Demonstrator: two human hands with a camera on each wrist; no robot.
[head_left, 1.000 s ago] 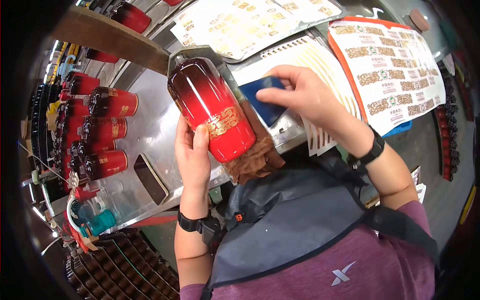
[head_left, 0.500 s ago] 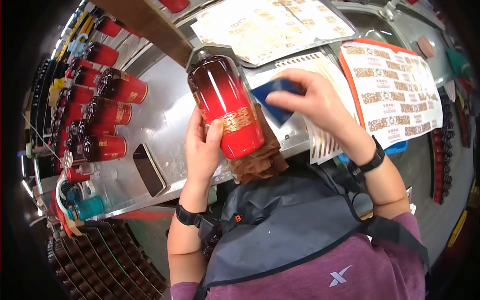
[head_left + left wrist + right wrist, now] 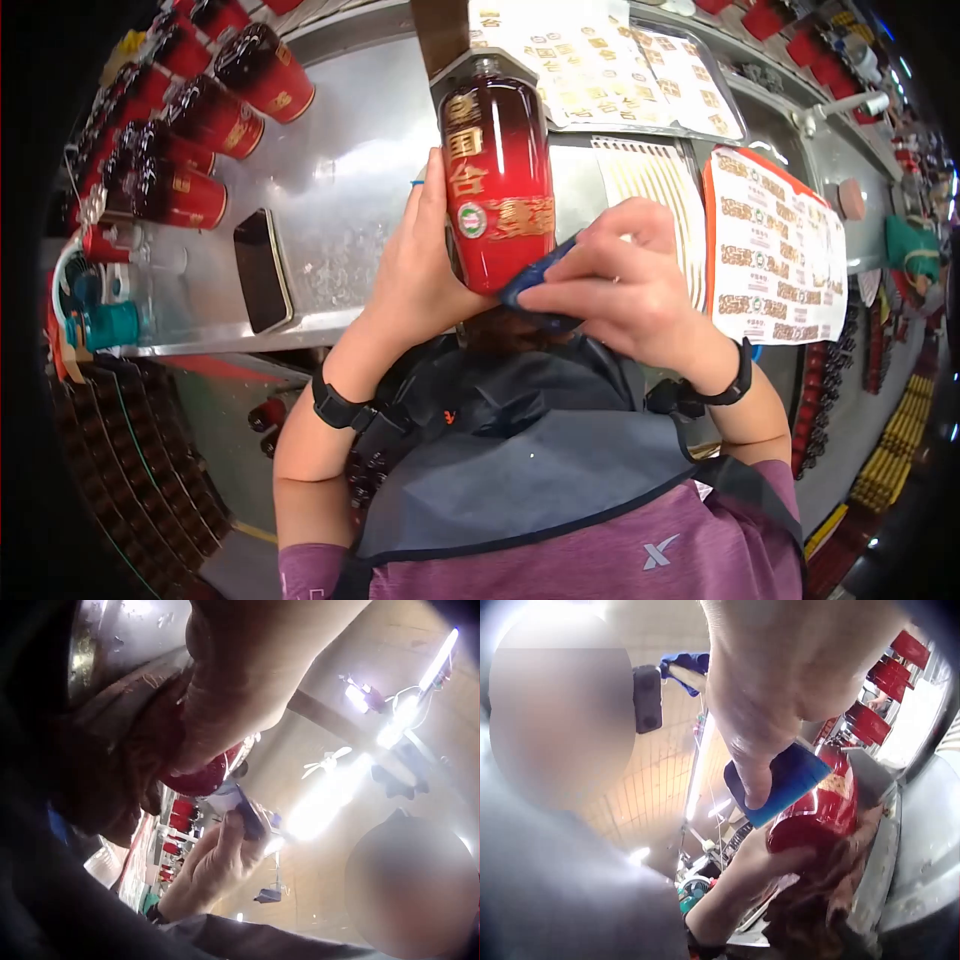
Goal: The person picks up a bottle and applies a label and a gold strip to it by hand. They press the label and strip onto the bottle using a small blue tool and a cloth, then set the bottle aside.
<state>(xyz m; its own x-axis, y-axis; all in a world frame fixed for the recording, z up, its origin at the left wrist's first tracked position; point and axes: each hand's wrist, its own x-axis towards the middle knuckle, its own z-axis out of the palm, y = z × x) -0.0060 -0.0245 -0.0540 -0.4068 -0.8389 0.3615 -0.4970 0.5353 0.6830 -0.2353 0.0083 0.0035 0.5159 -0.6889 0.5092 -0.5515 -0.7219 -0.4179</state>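
A red bottle [image 3: 500,200], dark toward its neck, lies with its base toward the body. It carries gold characters, a green-and-white round emblem [image 3: 471,220] and a gold patterned band [image 3: 525,217]. My left hand [image 3: 415,265] grips it along the left side and under the base. Between thumb and fingers my right hand [image 3: 630,285] pinches a flat blue scraper [image 3: 787,780], whose edge is right at the band's lower right side in the head view. Under the bottle, a crumpled brown cloth [image 3: 810,907] shows in the right wrist view.
Several red bottles [image 3: 265,75] stand at the left of the metal table [image 3: 340,150]. A phone [image 3: 263,270] lies near the front edge. Decal sheets [image 3: 770,250] lie at right, with a tray of gold decals [image 3: 690,75] behind. An angled metal holder [image 3: 530,70] surrounds the bottle's neck.
The bottle has been turned, bringing gold characters and the emblem into sight. My right hand has brought the scraper down to the bottle's lower right side. The head view has swung rightward.
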